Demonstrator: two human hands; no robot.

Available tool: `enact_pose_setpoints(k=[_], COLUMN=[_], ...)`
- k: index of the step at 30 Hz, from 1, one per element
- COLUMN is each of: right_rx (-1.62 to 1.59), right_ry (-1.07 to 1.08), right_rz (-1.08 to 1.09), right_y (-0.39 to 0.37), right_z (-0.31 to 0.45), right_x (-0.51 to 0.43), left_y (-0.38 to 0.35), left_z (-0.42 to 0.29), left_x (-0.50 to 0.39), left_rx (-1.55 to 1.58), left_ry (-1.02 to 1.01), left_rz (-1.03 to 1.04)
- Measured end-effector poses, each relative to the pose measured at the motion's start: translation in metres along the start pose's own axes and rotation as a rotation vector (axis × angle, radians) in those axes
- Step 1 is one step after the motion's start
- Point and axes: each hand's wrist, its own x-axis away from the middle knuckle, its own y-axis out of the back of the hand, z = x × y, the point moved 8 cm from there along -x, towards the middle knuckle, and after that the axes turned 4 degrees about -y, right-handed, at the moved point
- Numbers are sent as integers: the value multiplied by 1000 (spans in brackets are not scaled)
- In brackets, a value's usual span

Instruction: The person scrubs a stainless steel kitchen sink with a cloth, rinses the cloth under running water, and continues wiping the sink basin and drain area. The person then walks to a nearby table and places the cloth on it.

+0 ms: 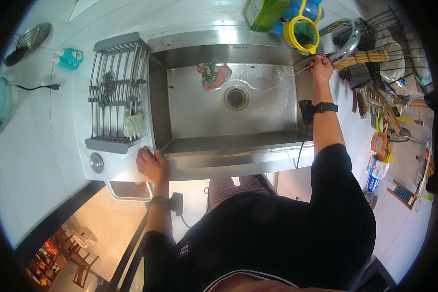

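Observation:
My left hand (152,165) rests on the front left corner of the stainless steel sink (233,149), holding nothing. My right hand (321,68) is at the sink's back right corner, fingers bent close together beside the curved metal faucet (353,40). What lies between those fingers is too small to tell. A thin, shiny streak, apparently water, runs from there towards the basin. On the basin floor lies a crumpled patterned cloth (213,75), behind and left of the drain (236,98). The basin floor looks wet on the right.
A grey drying rack (111,145) at left bears a steel wool scrubber (108,89) and a pale green sponge (132,124). Behind the sink stand a green bottle (268,14) and a yellow-rimmed strainer (290,36). Bamboo brush (364,58), wire racks and utensils crowd the right.

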Motion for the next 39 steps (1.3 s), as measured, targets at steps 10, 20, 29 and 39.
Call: enact_pose_setpoints(k=[10,20,29,39], right_rx=[720,1319,-196,-817], right_ry=[-56,401,-883,-978], right_rz=[815,990,1278,1209], right_y=[-222,-305,-275,-222], right_z=[-108,-144,-95,17], right_x=[206,258,263,280], left_y=[-4,-4,-3,-2], left_z=[4,5,7,7], left_x=[-1,-1,0,4], left_rx=[10,41,71,113], left_ry=[43,81,88,83], left_rz=[32,57,73,58])
